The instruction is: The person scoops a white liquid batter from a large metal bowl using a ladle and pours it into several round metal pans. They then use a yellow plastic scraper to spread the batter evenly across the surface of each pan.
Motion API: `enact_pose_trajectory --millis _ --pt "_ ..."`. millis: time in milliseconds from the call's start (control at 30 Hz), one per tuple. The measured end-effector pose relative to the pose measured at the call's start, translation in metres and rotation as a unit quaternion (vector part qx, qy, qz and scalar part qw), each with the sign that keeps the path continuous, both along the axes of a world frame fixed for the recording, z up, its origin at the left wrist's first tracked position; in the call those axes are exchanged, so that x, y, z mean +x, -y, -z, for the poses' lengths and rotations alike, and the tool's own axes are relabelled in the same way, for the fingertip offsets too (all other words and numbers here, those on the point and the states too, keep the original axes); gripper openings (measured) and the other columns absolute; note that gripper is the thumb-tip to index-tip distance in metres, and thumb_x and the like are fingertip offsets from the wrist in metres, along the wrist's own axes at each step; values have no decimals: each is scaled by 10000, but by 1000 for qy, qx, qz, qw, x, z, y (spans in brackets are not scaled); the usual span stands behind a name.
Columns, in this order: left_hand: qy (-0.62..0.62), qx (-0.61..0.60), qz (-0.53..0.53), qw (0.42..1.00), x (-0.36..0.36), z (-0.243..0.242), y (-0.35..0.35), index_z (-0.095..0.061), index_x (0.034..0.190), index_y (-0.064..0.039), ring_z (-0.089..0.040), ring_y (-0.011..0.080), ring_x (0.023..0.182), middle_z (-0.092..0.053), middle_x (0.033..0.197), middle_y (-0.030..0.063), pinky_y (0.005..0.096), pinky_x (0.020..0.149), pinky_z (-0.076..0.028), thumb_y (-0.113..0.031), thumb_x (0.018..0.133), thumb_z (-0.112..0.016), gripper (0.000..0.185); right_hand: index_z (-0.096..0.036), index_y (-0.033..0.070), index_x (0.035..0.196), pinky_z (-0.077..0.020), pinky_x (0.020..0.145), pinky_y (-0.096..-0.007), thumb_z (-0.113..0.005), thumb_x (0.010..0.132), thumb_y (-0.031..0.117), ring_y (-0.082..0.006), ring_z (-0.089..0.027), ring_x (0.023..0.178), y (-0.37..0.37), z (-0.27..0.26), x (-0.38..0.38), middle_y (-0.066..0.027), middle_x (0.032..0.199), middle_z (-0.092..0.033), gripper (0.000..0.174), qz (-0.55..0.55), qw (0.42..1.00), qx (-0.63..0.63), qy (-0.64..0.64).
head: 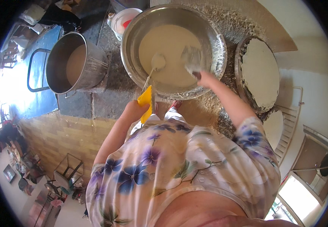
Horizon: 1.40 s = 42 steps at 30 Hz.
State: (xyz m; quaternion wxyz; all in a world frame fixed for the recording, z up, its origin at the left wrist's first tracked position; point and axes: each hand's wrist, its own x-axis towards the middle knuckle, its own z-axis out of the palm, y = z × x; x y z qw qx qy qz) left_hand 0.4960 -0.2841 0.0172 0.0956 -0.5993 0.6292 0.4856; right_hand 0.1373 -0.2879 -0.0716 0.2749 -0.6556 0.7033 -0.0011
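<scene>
A wide metal basin (130,65) of pale batter (169,37) stands before me. My left hand (135,111) grips a yellow plastic scraper (145,99) at the basin's near rim. A ladle (158,61) sits in the batter, its thin handle running back behind the scraper; whether my left hand also holds that handle I cannot tell. Over the right part of the basin, my right hand (209,80) is closed on the dark handle of a flat scraper (191,58), whose pale-smeared blade is blurred. Dried batter crusts the basin's right wall.
A tall metal pot (95,62) with pale liquid stands left, its loop handle outward. Behind it is a white bucket (121,21) containing something red. To the right, a round pan (239,71) holds a pale layer, with a second round pale surface (273,127) nearer me.
</scene>
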Motion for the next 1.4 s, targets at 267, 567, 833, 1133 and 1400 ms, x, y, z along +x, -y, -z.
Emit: enact_pose_trajectory --millis 267,567,833,1133,1400 --pt "85 -29 123 988 -3 6 10 -625 783 15 -574 355 794 -590 790 230 397 717 -458 -409 703 -520 444 -498 28 1032 -471 515 -336 -639 596 157 -251 -592 611 52 -42 27 -157 778 -597 476 62 994 82 36" --pt "80 -17 285 955 -11 -16 32 -623 816 3 -599 307 740 -606 765 198 377 679 -474 -412 687 -558 439 -512 13 993 -455 472 -319 -651 608 136 -209 -576 566 -7 -63 0 -132 748 -590 427 -68 970 226 49" --pt "-8 116 289 950 -58 26 35 -608 788 -25 -545 187 534 -571 624 99 305 461 -423 -399 709 -578 384 -549 -27 664 -408 373 -309 -665 609 158 -171 -514 429 6 -35 -30 -114 557 -540 226 225 932 262 110" --pt "-324 277 -70 902 -89 87 -20 -543 971 -117 -307 36 422 -455 613 -48 188 358 -239 -273 776 -580 252 -533 -12 763 -421 406 -319 -650 635 164 -202 -542 457 -32 -46 -25 -135 587 -561 248 308 913 221 152" --pt "-346 246 -127 897 -68 50 -28 -551 943 -111 -282 33 407 -411 583 -55 184 352 -196 -264 802 -568 209 -240 74 1280 -449 719 -395 -643 648 210 -365 -568 835 -142 -55 6 -203 917 -585 762 245 969 -16 37"
